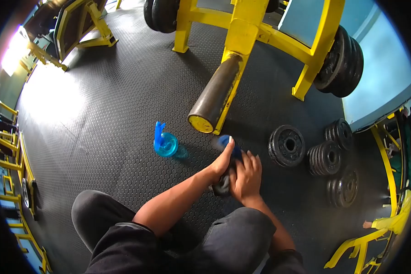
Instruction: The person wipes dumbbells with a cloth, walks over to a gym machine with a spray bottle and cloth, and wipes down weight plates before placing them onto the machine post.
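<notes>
My left hand (222, 160) and my right hand (246, 177) meet in front of my knees. Between them is a soft, dark cloth-like thing (222, 187), with a blurred blue part (224, 141) showing past my left thumb. My left hand is closed on it, thumb upward, its other fingers mostly hidden. The fingers of my right hand bend over it from the other side; the palm is out of sight. Left of my hands, a translucent blue bottle (169, 145) with a raised blue top (159, 135) stands on the black studded floor (118, 96).
Ahead is a yellow weight machine (244, 32) with a thick dark bar end (217, 93) pointing toward me. Black weight plates (287, 145) stand in groups on the right. More yellow equipment lines both sides. A person's yellow sleeve (392, 223) shows at the far right.
</notes>
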The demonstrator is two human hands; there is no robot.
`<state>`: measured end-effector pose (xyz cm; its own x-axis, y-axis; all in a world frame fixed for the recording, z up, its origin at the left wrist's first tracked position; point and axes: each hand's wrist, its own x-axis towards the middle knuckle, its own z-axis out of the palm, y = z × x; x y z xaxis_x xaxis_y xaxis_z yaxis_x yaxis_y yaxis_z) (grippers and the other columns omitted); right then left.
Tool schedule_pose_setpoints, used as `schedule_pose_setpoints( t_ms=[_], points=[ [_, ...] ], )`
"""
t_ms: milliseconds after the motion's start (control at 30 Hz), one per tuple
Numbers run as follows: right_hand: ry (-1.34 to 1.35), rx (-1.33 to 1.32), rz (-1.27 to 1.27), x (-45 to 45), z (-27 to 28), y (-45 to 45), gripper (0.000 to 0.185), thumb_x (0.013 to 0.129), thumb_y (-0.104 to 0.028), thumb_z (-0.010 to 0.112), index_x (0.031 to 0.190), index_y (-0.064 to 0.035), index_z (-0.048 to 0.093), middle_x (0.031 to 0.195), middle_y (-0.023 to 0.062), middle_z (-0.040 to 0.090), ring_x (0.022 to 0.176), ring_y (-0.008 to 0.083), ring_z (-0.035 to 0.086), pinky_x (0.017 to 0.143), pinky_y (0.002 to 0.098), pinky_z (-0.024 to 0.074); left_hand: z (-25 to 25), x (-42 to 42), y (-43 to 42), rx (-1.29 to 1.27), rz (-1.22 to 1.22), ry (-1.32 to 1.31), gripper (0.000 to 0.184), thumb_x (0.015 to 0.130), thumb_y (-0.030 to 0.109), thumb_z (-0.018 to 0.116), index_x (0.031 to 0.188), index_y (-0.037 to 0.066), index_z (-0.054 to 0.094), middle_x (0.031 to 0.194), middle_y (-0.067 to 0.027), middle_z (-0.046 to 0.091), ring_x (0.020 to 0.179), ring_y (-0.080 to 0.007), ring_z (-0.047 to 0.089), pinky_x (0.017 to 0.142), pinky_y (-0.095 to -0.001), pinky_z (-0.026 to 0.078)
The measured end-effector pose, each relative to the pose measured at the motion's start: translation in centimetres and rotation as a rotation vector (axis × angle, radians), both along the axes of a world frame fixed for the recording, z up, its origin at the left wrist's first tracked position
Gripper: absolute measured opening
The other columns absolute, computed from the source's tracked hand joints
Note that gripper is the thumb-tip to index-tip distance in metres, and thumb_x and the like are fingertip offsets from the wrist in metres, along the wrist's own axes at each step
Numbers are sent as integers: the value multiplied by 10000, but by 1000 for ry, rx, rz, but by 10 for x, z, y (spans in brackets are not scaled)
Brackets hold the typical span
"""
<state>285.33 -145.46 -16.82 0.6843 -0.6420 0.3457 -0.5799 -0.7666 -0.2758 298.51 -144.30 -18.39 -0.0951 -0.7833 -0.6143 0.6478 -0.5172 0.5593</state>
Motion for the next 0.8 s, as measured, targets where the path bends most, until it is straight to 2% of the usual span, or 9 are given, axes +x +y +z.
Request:
schedule_pose_setpoints(
  t_ms=[167, 233, 333, 400, 500, 533, 667, 733, 800],
  points=[
    [-179, 42, 78, -17, -15, -34, 366, 855, -315, 565, 1051, -17, 647, 1246, 185, 573, 1203, 376, 488, 1075, 583, 248, -15, -4, 1, 19, -105, -137, 950, 851, 796, 305, 1432, 46, 360, 1399, -194, 442, 1238, -268, 485, 1043, -383, 389],
    [-564, 853, -74, -19, -50, -68, 373, 863, -302, 549, 1052, 7, 637, 1178, 186, 620, 1131, 388, 544, 1048, 533, 324, -11, -6, -4, -95, -169, -23, 958, 850, 796, 303, 1439, 41, 353, 1401, -189, 449, 1258, -262, 468, 1058, -383, 372],
    [-588, 975, -171, -21, -90, -98, 393, 874, -292, 535, 1091, 25, 616, 1084, 197, 651, 1044, 418, 579, 978, 475, 410, -17, -1, -9, -75, -223, -182, 823, 865, 639, 510, 1413, 34, 402, 1362, -184, 494, 1205, -247, 524, 1055, -365, 378],
    [-283, 815, -253, -47, -142, -111, 402, 873, -291, 542, 1116, 22, 609, 1082, 211, 645, 1031, 421, 583, 949, 456, 432, -14, -2, -6, 79, -202, -510, 676, 771, 379, 742, 1309, 31, 525, 1161, -130, 616, 1013, -207, 606, 954, -328, 434],
    [149, 561, -556, -59, -124, -71, 430, 854, -278, 592, 1174, 9, 590, 1050, 233, 640, 996, 426, 596, 898, 469, 452, -5, 15, 5, -89, -307, -484, 576, 707, 264, 784, 1201, 36, 597, 959, -66, 637, 854, -162, 579, 827, -301, 443],
    [151, 529, -615, -59, -100, -56, 439, 846, -283, 607, 1180, 2, 590, 1072, 239, 631, 1008, 427, 589, 894, 477, 452, 1, 16, 9, -82, -249, -417, 478, 668, 172, 776, 1111, 59, 635, 799, -19, 592, 724, -128, 517, 717, -287, 420],
    [-152, 300, -579, -82, -58, -26, 458, 866, -348, 622, 1193, -27, 599, 1157, 206, 612, 1077, 384, 565, 894, 487, 444, 11, 5, 20, -52, -209, -747, 525, 646, 204, 759, 1121, 27, 623, 862, -80, 638, 814, -182, 590, 756, -317, 458],
    [-800, 1247, -433, -81, -45, -18, 432, 934, -348, 556, 1233, -36, 581, 1178, 146, 614, 1050, 302, 592, 930, 420, 460, 66, 8, 22, 72, -553, -738, 593, 638, 244, 753, 1159, 3, 601, 918, -113, 646, 891, -204, 607, 811, -323, 466],
    [-1038, 1522, -241, -63, -58, -10, 507, 909, -411, 589, 1260, -48, 555, 1193, 118, 597, 1050, 256, 587, 924, 399, 457, 96, 7, 22, -58, -608, -700, 616, 650, 260, 743, 1192, 14, 585, 943, -114, 642, 913, -202, 603, 833, -319, 460]
  ],
)
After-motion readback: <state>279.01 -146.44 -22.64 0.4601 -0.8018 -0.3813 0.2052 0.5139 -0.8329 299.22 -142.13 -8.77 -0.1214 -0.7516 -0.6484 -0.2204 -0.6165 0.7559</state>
